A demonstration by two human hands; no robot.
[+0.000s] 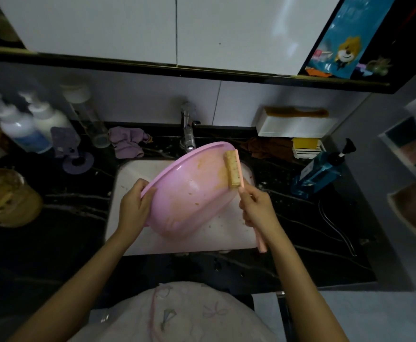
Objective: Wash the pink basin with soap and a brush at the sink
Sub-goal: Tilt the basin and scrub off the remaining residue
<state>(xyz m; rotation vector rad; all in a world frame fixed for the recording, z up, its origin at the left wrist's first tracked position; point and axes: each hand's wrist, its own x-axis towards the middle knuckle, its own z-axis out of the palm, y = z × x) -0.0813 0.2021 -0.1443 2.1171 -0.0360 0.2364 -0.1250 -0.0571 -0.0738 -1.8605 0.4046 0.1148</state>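
The pink basin (189, 188) is tilted on its side over the white sink (128, 178), its hollow facing me, with brownish smears inside. My left hand (134, 206) grips its left rim. My right hand (257, 208) holds the pink handle of a brush (233, 172), whose soiled bristle head lies against the basin's upper right inner wall. The handle's end sticks out below my wrist.
A chrome tap (188, 130) stands behind the basin. On the black counter lie a purple cloth (128, 141), white pump bottles (21, 127) at left, a blue pump bottle (321, 171) and a brown cloth (268, 149) at right.
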